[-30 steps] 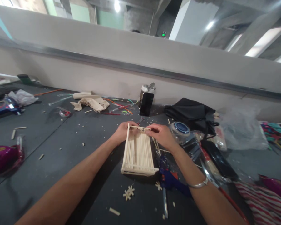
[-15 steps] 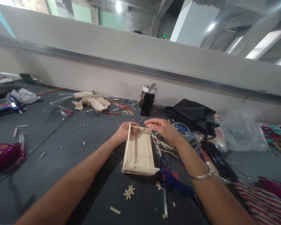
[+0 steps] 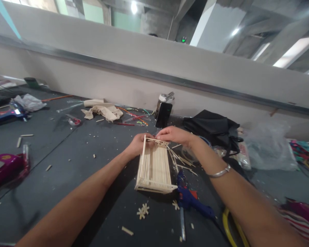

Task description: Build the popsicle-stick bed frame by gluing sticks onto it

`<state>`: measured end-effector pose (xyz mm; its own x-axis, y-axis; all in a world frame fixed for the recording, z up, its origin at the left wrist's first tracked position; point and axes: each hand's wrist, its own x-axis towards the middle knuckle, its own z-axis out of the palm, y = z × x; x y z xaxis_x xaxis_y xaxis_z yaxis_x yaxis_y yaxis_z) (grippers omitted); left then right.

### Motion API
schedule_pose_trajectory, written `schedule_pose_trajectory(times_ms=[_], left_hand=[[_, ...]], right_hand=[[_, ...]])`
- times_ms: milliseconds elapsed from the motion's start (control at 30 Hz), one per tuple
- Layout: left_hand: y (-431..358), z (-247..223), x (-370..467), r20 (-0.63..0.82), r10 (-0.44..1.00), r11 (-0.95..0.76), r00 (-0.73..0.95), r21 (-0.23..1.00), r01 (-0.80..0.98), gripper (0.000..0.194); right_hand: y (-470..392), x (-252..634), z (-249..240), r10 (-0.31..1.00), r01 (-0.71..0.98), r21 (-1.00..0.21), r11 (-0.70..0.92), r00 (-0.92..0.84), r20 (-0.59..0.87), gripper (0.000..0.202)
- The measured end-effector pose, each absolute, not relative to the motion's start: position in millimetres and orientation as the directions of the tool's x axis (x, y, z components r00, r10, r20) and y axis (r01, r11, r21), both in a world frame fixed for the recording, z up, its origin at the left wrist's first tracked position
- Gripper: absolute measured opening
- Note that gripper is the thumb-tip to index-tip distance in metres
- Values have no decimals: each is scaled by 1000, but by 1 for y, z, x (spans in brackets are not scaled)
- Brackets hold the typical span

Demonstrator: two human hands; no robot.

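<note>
Your right hand [image 3: 175, 134] has moved toward 9 o'clock, grip unclear; left hand [image 3: 136, 144] grasps the stick frame [image 3: 156, 164] at 11 o'clock.

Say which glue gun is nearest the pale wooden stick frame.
The dark blue plastic glue gun, just right of the pale wooden stick frame; the others lie farther out, towards the picture's edges.

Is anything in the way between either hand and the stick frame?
Nothing visible. The left hand grips the stick frame at its far left corner; the right hand is at its far edge, contact unclear. The blue glue gun and loose sticks lie to its right, not in between.
</note>
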<state>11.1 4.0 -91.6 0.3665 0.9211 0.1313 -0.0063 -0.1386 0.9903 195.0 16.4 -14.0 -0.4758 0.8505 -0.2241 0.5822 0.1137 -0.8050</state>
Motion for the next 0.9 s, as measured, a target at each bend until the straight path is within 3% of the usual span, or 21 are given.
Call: schedule_pose_trajectory(times_ms=[233,900], left_hand=[[4,-93,12,133,931,-145,340,989,10,24],[4,-86,3,168,886,-191,432,981,10,34]], right_hand=[[26,200,-20,818,558,-826,79,-510,-266,21],[24,198,-30,879,518,-830,206,-471,-76,14]])
